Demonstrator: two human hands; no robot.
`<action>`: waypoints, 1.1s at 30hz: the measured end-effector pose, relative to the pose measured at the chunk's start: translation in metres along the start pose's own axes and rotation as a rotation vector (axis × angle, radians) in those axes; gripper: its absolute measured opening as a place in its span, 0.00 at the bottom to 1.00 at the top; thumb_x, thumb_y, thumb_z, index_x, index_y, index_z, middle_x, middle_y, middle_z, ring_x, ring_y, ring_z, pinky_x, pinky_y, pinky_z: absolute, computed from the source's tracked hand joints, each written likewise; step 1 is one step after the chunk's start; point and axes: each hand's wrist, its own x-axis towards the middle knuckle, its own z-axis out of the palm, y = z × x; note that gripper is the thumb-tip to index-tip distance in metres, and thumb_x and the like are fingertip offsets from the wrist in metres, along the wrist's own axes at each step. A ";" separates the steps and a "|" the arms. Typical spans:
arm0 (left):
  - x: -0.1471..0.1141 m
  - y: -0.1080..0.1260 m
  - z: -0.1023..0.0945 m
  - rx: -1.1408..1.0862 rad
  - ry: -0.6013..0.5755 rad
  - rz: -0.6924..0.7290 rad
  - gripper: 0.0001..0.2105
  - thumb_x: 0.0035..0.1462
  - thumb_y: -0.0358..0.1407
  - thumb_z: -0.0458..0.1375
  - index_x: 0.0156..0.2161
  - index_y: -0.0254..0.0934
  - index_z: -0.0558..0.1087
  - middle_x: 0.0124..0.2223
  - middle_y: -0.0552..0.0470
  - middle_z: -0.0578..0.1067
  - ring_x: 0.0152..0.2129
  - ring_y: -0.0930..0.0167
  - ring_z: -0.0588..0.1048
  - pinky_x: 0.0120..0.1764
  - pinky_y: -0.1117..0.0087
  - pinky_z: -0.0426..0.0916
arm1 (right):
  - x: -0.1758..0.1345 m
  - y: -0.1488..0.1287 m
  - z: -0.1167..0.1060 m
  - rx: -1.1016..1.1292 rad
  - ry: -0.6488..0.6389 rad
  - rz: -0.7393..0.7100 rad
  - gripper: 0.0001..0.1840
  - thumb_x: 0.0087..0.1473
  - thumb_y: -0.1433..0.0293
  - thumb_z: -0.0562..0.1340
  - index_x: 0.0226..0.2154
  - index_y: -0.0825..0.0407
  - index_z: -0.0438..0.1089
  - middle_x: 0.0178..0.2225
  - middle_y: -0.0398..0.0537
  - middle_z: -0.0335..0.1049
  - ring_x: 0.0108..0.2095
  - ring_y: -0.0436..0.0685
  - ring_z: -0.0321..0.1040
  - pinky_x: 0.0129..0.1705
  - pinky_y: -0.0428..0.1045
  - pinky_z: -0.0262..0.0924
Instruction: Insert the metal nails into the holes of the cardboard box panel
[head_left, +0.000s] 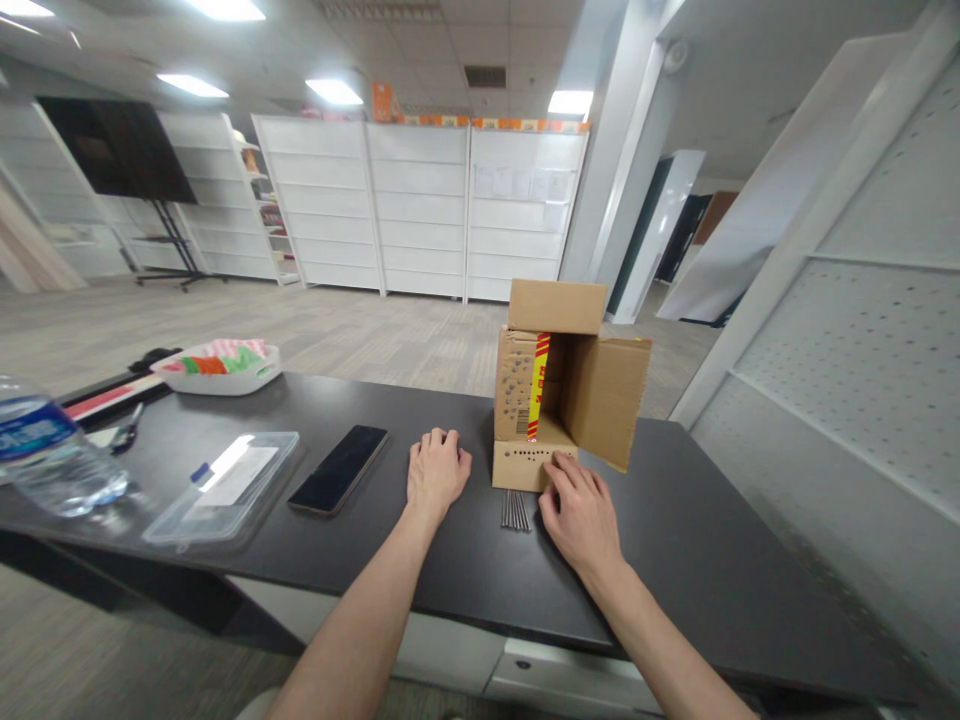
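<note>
An open cardboard box [517,385] stands on its base on the dark table, its opening facing me. Its front flap [525,468] hangs down with a row of small holes. My right hand [583,512] lies against that flap's right end, fingers partly stretched and slightly apart; nothing shows in it. Several metal nails [515,510] lie side by side just below the flap, left of my right thumb. Left of the box, my left hand [437,470] rests on the tabletop with its fingers curled under, holding nothing visible. Round dark nail heads or holes dot the box's left face.
A black phone [339,470] lies left of my left hand. Beyond it are a clear plastic case [225,490], a water bottle [56,450] and a white basket [217,375] of colourful packets. A perforated white panel [862,300] borders the table's right side.
</note>
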 end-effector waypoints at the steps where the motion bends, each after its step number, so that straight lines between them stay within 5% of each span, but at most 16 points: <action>1: 0.000 0.000 0.000 0.000 -0.001 0.001 0.12 0.63 0.36 0.50 0.47 0.37 0.72 0.49 0.43 0.73 0.47 0.61 0.70 0.50 0.59 0.61 | 0.000 0.000 0.000 -0.006 -0.003 0.008 0.18 0.57 0.74 0.56 0.48 0.55 0.73 0.55 0.57 0.72 0.54 0.63 0.68 0.57 0.59 0.56; 24: -0.001 0.000 0.000 0.000 0.011 0.004 0.12 0.62 0.36 0.50 0.47 0.37 0.72 0.49 0.43 0.73 0.47 0.61 0.69 0.50 0.59 0.61 | 0.005 0.001 -0.002 0.022 -0.026 0.045 0.16 0.58 0.74 0.57 0.48 0.52 0.73 0.54 0.53 0.72 0.54 0.62 0.65 0.54 0.57 0.52; 33: 0.000 0.000 0.000 -0.002 0.011 0.004 0.12 0.62 0.36 0.50 0.47 0.37 0.72 0.48 0.43 0.73 0.47 0.60 0.70 0.50 0.59 0.61 | 0.020 0.002 -0.003 0.011 -0.060 0.058 0.11 0.59 0.75 0.57 0.42 0.51 0.72 0.46 0.51 0.74 0.48 0.61 0.66 0.49 0.55 0.52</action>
